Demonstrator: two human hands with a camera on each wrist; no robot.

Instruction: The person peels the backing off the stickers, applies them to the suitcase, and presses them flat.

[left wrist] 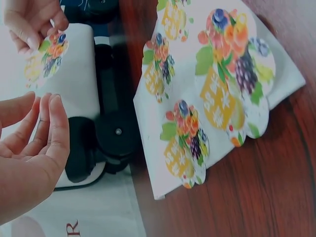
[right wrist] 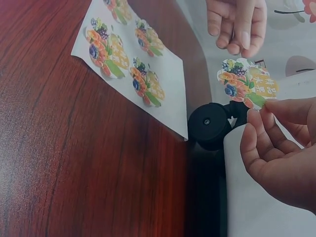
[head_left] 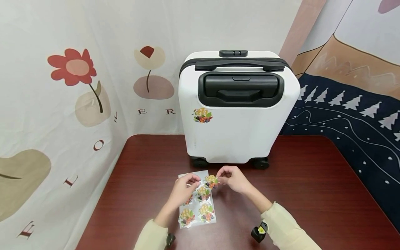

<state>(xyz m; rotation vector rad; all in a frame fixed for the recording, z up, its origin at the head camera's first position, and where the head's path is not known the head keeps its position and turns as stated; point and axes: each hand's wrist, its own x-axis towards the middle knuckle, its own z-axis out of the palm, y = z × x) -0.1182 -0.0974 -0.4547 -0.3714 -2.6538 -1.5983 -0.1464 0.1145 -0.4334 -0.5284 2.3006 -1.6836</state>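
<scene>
My right hand (head_left: 231,177) pinches one edge of a fruit sticker (head_left: 212,181) between thumb and fingertips, holding it above the sticker sheet's upper right corner. On the sticker are colourful fruits and yellow blocks with white characters. My left hand (head_left: 185,190) is over the left side of the white sticker sheet (head_left: 197,212), its thumb and fingertips close together near the held sticker's opposite edge. Nothing shows between these fingers in the left wrist view. Several matching stickers, one of them a fruit sticker (left wrist: 185,143), remain on the sheet, which lies on the table.
A white suitcase (head_left: 237,135) stands upright behind the hands, with black wheels (head_left: 200,162) and a recessed black handle (head_left: 240,86). One similar fruit sticker (head_left: 202,115) is on its upper left front. Dark red wood forms the tabletop (head_left: 140,180). Printed cloths (head_left: 156,31) hang behind.
</scene>
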